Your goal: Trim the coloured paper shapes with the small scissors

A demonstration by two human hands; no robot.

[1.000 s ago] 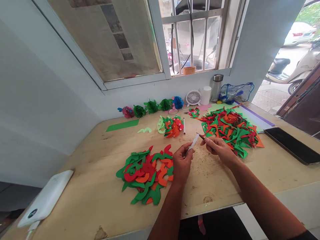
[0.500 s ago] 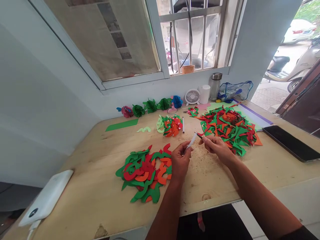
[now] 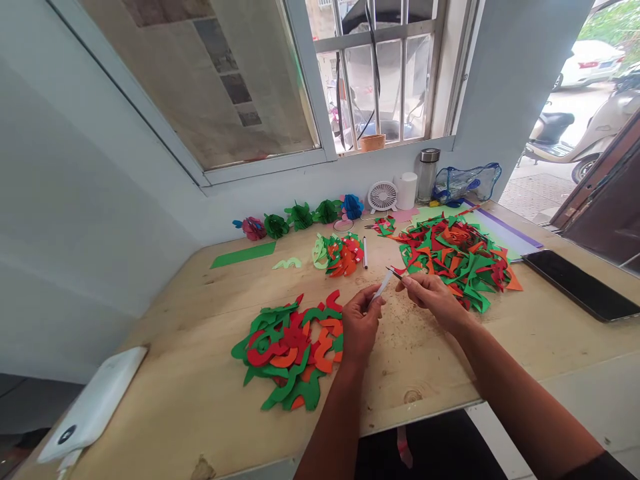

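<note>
My left hand (image 3: 361,323) pinches a narrow white strip (image 3: 383,285) that points up and away from me. My right hand (image 3: 425,292) is closed around small dark scissors (image 3: 398,274); their handles are hidden by my fingers. The blade tips are at the strip's upper end, and whether they touch it is hard to tell. Beside my left wrist lies a heap of curved green, red and orange paper cut-outs (image 3: 287,353). Beyond my right hand spreads a pile of paper scraps (image 3: 455,257) in the same colours.
A smaller group of cut-outs (image 3: 343,255) with white patches lies behind my hands, next to a pen (image 3: 365,253). Paper flowers (image 3: 301,215), a small fan (image 3: 383,196) and a glass bottle (image 3: 428,177) line the wall. A phone (image 3: 583,283) lies right; a white device (image 3: 95,403) lies left.
The scissor tips have shifted slightly left, closer to the strip's upper end. My left hand keeps its hold on the strip. The whole view has moved a little.
</note>
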